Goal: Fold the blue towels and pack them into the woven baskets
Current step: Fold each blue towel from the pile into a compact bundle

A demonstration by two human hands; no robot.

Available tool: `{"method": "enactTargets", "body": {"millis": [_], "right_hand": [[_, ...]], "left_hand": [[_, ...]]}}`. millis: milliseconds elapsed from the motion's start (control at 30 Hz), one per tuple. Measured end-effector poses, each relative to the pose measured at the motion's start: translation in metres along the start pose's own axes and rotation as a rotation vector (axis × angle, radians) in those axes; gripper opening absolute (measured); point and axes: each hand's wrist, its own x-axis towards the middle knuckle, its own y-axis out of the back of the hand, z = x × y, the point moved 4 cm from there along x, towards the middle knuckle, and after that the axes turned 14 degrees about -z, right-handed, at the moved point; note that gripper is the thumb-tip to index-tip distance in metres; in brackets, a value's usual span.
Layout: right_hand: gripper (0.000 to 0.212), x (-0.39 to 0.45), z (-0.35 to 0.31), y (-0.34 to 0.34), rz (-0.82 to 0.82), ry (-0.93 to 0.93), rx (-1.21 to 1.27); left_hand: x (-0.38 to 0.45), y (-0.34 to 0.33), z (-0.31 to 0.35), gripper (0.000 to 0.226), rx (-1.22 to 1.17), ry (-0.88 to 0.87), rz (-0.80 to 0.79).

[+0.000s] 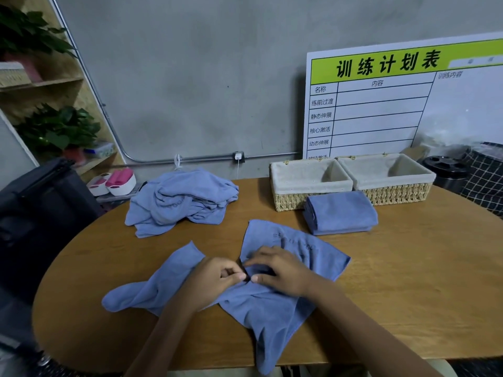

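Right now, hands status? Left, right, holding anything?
Left hand: closed, pinching the towel at its bunched middle.
Right hand: closed, pinching the same towel beside the left.

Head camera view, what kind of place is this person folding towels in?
Probably a gym or fitness studio back room. A whiteboard headed as a training plan chart leans on the bare wall, a heap of blue towels waits on the wooden table, and potted plants fill a shelf.
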Motion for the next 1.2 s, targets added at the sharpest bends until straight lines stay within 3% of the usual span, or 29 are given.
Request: {"method": "enactTargets", "body": {"millis": [233, 533, 733, 967, 1033, 1200], "right_hand": [[0.028, -0.003, 0.002, -0.001, -0.012, 0.071, -0.005], [0.027, -0.012, -0.026, 0.052, 0.379, 0.171, 0.201], [0.031, -0.013, -0.048, 0.090, 0.215, 0.196, 0.353], [0.030, -0.036, -0.020, 0.137, 0.195, 0.030, 0.352], [0.030, -0.048, -0.017, 0.158, 0.237, -0.005, 0.333], [0.035, -0.095, -0.028, 0.215, 0.310, -0.028, 0.235]], "left_hand": [[-0.002, -0.001, -0.004, 0.013, 0.106, 0.005, -0.101], [-0.004, 0.026, 0.023, 0.020, -0.247, -0.145, 0.048], [-0.007, 0.092, 0.035, 0.048, -0.130, -0.217, 0.220], [-0.015, 0.121, 0.010, 0.067, -0.058, -0.060, 0.043], [-0.020, 0.128, 0.010, 0.059, -0.061, -0.019, 0.052], [-0.043, 0.183, 0.036, 0.019, -0.012, -0.052, 0.355]]}}
